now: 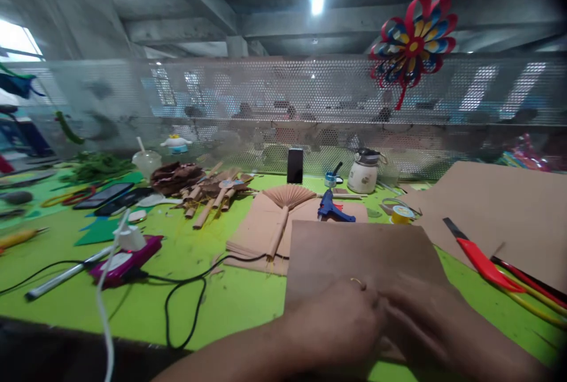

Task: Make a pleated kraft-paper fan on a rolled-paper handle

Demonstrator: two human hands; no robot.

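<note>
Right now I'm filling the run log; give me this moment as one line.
hands: left and right together on brown paper sheet | nearby: paper fan, blue glue gun, red cutter | surface: green table

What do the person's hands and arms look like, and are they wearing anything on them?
Both arms are bare, with no sleeves, gloves or watch in view. The left hand has a thin gold-coloured ring on one finger. The right hand shows no ring or other jewellery, though it is a bit blurred. Both forearms come in from the bottom edge of the picture.
</note>
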